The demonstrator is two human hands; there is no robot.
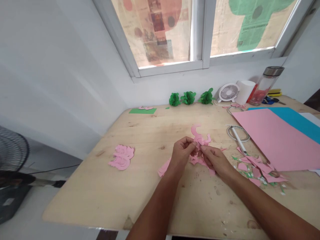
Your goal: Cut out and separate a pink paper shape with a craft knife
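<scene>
Between my two hands is a pink paper cutout [197, 137] with curved, horn-like ends, raised a little over the table. My left hand [184, 151] pinches its left side with thumb and fingers. From the right, my right hand [215, 159] pinches the same cutout, the fingertips of both hands close together. Pink paper scraps [195, 160] lie on the table beneath the hands, partly hidden by them. A strip of pink paper [163, 167] shows beside my left wrist. Further left rests a stack of pink cutouts [122, 156].
A white pen-like tool [238, 140] with a coiled cable lies right of my hands, near mixed paper scraps [260, 170]. Pink sheets [280, 140] cover a blue sheet [297, 121]. Green paper figures [188, 97], a small fan [228, 92] and a bottle [266, 85] line the wall.
</scene>
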